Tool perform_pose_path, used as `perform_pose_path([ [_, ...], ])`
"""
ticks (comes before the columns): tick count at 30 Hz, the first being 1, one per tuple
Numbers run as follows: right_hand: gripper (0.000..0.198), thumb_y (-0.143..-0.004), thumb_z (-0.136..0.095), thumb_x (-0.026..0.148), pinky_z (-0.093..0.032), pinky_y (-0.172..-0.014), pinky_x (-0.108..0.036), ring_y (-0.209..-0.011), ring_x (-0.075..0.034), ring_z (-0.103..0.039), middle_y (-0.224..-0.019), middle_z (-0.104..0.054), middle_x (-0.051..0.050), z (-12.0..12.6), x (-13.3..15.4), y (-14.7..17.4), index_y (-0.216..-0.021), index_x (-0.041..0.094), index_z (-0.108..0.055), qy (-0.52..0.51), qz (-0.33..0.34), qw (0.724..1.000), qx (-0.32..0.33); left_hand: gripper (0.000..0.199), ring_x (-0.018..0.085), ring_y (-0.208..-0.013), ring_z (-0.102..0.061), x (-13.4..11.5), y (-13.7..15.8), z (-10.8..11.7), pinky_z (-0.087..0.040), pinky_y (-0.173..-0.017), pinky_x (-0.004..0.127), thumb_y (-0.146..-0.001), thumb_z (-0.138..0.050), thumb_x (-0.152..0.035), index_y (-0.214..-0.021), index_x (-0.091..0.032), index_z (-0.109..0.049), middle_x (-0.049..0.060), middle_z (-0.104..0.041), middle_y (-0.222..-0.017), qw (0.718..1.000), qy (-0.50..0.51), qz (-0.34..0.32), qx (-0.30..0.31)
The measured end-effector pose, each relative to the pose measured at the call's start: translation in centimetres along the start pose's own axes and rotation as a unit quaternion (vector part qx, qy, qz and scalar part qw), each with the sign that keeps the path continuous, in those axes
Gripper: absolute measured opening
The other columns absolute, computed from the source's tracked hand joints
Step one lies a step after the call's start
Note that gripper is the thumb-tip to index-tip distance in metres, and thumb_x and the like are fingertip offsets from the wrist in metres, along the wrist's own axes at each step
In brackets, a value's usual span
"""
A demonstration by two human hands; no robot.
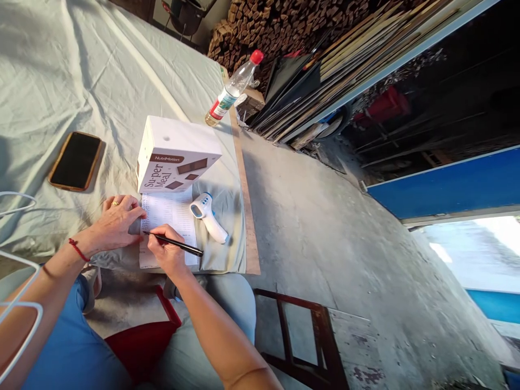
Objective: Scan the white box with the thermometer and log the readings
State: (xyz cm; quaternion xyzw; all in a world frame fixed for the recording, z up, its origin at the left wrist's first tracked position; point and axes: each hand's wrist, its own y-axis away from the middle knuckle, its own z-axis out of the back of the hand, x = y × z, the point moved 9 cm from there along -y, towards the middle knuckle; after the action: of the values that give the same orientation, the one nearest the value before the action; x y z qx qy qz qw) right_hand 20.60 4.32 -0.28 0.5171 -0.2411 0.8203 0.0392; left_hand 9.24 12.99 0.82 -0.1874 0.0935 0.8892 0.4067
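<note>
My right hand (167,252) grips a black pen (182,246), its tip on a sheet of paper (173,208) covered in handwritten and printed lines. At the paper's left edge lies my left hand (116,225), fingers apart and slightly bent, thumb and fingertips touching the edge. It wears a ring and a red bracelet. A white "Super Meal" box (179,157) stands on the far end of the sheet and hides that part. Right of the writing, a white infrared thermometer (209,216) lies partly over the paper's edge.
A phone (76,161) in an orange-brown case lies on the cloth-covered table (122,70). Near the far right edge stands a bottle (233,89) with a red cap. White cables (24,303) cross at left. A dark wooden frame (303,336) is on the floor.
</note>
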Motion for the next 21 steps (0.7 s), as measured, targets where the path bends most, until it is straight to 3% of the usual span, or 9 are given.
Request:
perform_pose_path([
  [11,0.011,-0.088,-0.056,0.021,-0.049,-0.06,-0.024,-0.058,-0.012,-0.056,-0.067,-0.063,0.002,0.0,1.3,0.1,-0.078,0.021,-0.061,0.057,0.085,0.995,-0.008,0.038,0.033,-0.112,-0.051,-0.3,-0.3,0.1,-0.036,-0.104,0.056,-0.071,-0.072,-0.033,-0.108,-0.021,-0.069,0.013,-0.057,-0.115,1.0,-0.02,0.007,0.021],
  [21,0.012,-0.086,-0.054,0.026,-0.05,-0.063,-0.026,-0.058,-0.014,-0.054,-0.065,-0.059,0.002,-0.4,0.4,0.1,-0.077,0.021,-0.059,0.056,0.041,0.997,0.022,0.038,0.032,-0.109,-0.05,-0.1,-0.4,0.0,-0.036,-0.103,0.055,-0.07,-0.072,-0.036,-0.106,-0.023,-0.068,0.011,-0.057,-0.113,1.0,-0.014,0.003,0.011],
])
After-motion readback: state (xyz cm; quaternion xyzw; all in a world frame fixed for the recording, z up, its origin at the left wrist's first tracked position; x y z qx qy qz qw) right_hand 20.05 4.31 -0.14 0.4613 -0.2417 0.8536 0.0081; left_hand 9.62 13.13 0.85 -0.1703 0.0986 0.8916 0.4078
